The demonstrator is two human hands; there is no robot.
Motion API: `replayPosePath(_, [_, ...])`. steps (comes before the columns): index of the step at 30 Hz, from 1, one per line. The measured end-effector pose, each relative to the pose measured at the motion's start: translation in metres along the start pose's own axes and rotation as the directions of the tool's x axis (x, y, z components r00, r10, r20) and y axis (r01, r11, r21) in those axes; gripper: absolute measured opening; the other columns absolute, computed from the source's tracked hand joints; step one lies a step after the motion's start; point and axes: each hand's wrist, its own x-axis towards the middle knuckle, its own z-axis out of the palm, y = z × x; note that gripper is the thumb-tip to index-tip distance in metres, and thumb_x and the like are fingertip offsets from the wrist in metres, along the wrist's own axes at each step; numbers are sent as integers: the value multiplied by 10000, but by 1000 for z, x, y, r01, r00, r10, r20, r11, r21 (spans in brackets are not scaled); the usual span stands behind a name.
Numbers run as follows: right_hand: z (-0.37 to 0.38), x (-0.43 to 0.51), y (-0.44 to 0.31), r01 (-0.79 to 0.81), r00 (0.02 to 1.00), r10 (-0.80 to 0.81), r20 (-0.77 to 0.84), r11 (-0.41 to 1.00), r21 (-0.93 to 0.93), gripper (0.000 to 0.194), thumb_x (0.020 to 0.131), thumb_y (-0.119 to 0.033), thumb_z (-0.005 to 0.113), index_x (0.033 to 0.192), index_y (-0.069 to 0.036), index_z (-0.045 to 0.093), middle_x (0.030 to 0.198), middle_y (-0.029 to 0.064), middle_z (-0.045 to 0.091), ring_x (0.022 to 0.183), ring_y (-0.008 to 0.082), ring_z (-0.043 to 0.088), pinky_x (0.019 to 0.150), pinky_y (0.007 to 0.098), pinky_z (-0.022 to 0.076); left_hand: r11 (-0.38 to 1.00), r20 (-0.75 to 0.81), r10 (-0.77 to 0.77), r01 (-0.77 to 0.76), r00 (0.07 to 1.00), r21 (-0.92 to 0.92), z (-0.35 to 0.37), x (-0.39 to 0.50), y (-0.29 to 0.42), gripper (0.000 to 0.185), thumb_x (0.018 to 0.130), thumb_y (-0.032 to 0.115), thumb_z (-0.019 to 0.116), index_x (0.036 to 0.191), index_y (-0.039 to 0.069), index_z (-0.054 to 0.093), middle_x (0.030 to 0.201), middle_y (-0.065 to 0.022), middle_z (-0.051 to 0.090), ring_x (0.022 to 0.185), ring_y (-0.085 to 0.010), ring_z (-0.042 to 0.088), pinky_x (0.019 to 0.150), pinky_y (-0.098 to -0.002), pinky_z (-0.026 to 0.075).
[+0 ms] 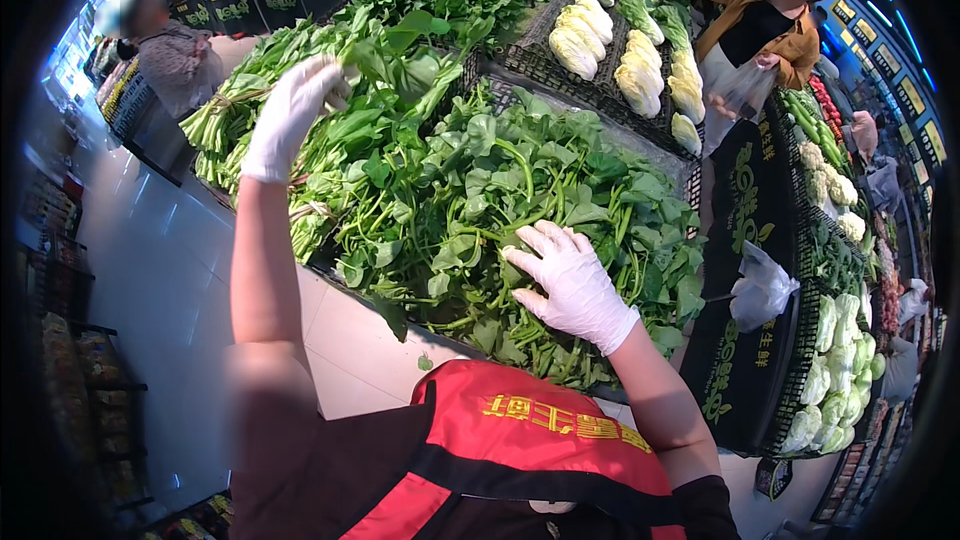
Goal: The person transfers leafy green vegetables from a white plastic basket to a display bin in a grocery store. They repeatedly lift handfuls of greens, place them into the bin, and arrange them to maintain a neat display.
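Observation:
My left hand [304, 116], in a white glove, is raised over the leafy greens at the upper left, its fingers curled beside a broad green leaf [412, 71]; whether they grip it is unclear. My right hand [574, 285], gloved too, lies palm down with spread fingers on a heap of loose leafy stems [480, 202] in front of me. Bundles of greens tied at the stems [217, 116] lie below and beside my left hand.
Napa cabbages [577, 37] lie in black crates behind the heap. A person [772, 22] at the upper right holds a cabbage and a plastic bag; another person [169, 52] stands at the upper left. Cauliflower [825, 172] and more cabbages [832, 382] fill the right-hand stand.

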Motion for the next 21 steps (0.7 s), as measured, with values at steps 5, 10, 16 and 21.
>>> replayPosePath(5, [8,23,-23,62,954,39,-298,945,322,217,878,-186,651,1067,-90,695,1098,103,677,1095,289,604,980,440,436,877,-100,-141,78,985,-474,58,-84,-19,324,1011,265,552,1243,49,620,978,-16,681,859,-105,629,801,-255,499])
replayPosePath(10, [32,48,-48,-254,948,245,205,189,948,577,1046,-508,418,1164,-1,667,1133,90,704,1119,187,632,947,308,474,844,-156,-191,81,969,-531,137,-167,-18,283,1013,113,541,1273,9,585,1124,-54,637,988,-143,608,923,-311,491])
replayPosePath(16, [72,50,-45,-319,874,285,393,-271,908,276,976,-299,622,1039,-34,670,956,42,697,870,122,652,822,259,491,979,-10,201,-201,980,-37,163,-233,-24,327,998,166,550,1288,30,617,1212,-146,573,1168,-286,551,1036,-370,409])
replayPosePath(21, [73,22,-46,-436,865,234,444,-86,896,260,985,-254,563,951,-14,658,775,28,649,702,106,601,684,235,480,850,-46,-320,265,946,-456,150,-225,-47,260,1017,248,587,1130,20,639,985,-27,641,804,-81,560,733,-224,467])
